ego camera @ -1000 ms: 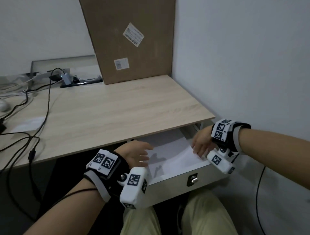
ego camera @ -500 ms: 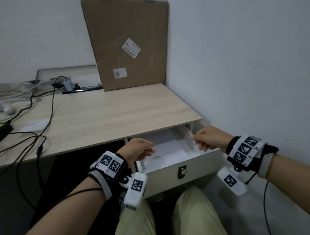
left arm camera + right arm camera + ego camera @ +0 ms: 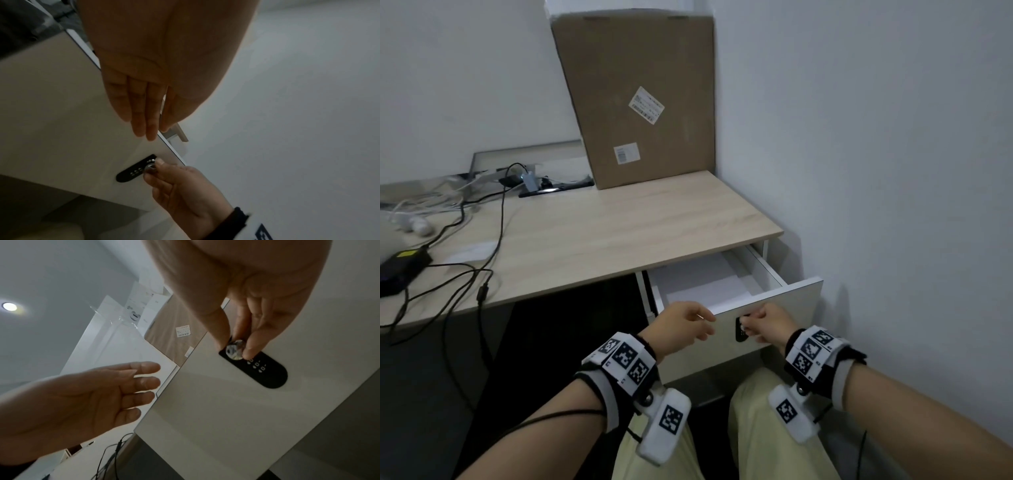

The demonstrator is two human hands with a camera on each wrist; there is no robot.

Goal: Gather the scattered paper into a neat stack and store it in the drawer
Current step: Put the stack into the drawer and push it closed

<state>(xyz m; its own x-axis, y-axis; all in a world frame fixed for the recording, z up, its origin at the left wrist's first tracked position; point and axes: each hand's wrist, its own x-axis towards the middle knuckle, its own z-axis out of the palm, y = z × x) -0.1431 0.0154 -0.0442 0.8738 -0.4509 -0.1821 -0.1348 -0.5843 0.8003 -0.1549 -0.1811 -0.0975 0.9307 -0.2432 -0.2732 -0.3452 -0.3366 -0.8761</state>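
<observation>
A stack of white paper (image 3: 709, 291) lies flat inside the open white drawer (image 3: 796, 301) under the desk's right end. My right hand (image 3: 765, 325) pinches the small silver knob (image 3: 234, 349) on the black lock plate (image 3: 265, 371) of the drawer front, thumb and fingers curled round it; the knob (image 3: 151, 168) also shows in the left wrist view. My left hand (image 3: 681, 323) hovers with straight, relaxed fingers (image 3: 144, 116) just before the top left edge of the drawer front, holding nothing.
A tall cardboard box (image 3: 637, 99) leans against the wall at the back of the wooden desk (image 3: 619, 233). Cables (image 3: 482, 240), a black adapter (image 3: 400, 270) and a small paper slip (image 3: 470, 253) lie at the left. My knees (image 3: 756, 428) are below the drawer.
My right hand left the paper in the drawer, came out over the right side and now pinches the lock knob on the front. My left hand drew back from the drawer.
</observation>
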